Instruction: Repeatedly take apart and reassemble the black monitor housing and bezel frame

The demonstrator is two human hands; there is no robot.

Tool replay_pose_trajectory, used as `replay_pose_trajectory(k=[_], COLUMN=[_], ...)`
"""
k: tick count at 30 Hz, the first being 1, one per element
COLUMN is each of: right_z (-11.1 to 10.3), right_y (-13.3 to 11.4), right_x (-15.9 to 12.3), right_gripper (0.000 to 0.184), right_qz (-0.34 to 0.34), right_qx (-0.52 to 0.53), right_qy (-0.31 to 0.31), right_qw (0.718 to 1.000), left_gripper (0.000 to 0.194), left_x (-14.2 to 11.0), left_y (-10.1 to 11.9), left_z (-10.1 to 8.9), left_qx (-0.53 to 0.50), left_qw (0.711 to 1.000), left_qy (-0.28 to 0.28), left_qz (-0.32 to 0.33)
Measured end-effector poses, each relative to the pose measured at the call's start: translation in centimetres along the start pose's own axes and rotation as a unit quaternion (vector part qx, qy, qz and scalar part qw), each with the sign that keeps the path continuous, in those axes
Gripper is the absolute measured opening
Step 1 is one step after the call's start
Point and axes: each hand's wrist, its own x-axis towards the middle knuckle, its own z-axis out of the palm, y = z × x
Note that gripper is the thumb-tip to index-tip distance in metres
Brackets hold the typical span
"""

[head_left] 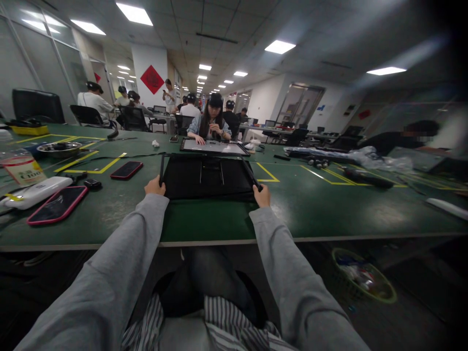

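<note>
My left hand (155, 186) is closed on the left side of a black rectangular frame (249, 170). On the opposite side, my right hand (262, 196) grips the frame near its front right corner. Within the frame's outline is a dark flat panel (183, 178) with two thin metallic strips and a small raised part in its middle. Whether the frame and the panel are joined cannot be made out. Both lie over the green tabletop (208, 219), close to its front edge.
Across the table a person (214, 122) rests a hand on another framed panel (212, 146). Phones (126, 169), a white device (38, 191), a bottle (22, 165) and a metal bowl (59, 148) stand left. Cables and plastic wrap (373, 157) lie right; a basket (363, 275) is below.
</note>
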Motion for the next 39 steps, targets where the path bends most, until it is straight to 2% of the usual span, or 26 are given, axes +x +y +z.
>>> replay_pose_trajectory(k=[5,8,11,16,22,28,31,39], right_z=[-0.4,-0.8,-0.9,-1.0,-1.5,-1.5,-1.4,-1.0], right_y=[0.2,0.4,0.6,1.0,1.0,0.9,0.9,0.9], right_x=[-0.3,-0.3,-0.2,-0.2,-0.7,-0.6,-0.6,-1.1], right_gripper=[0.034,0.04,0.043,0.04,0.035,0.035,0.036,0.037], right_qz=[-0.002,-0.003,-0.007,0.017,0.053,0.057,0.053,0.035], right_qx=[0.027,0.049,0.068,0.056,0.024,0.029,0.013,-0.024], right_qy=[0.045,0.086,0.099,0.098,0.089,0.083,0.084,0.043], right_qw=[0.999,0.995,0.993,0.993,0.994,0.995,0.995,0.998], left_gripper=[0.059,0.06,0.061,0.059,0.059,0.059,0.051,0.052], left_x=[0.1,0.6,1.3,2.2,2.2,2.3,2.4,2.1], left_y=[0.5,1.1,1.6,1.8,1.7,1.3,0.9,0.6], left_z=[-0.6,-0.6,-0.2,0.5,0.5,0.4,0.5,0.6], left_qx=[-0.017,-0.034,-0.045,-0.043,-0.052,-0.044,-0.034,-0.03], left_qw=[0.997,0.996,0.996,0.998,0.998,0.999,0.998,0.999], left_qy=[0.056,0.06,0.053,0.024,-0.026,-0.021,-0.045,-0.033], left_qz=[0.05,0.06,0.059,0.048,0.01,-0.014,-0.007,0.0])
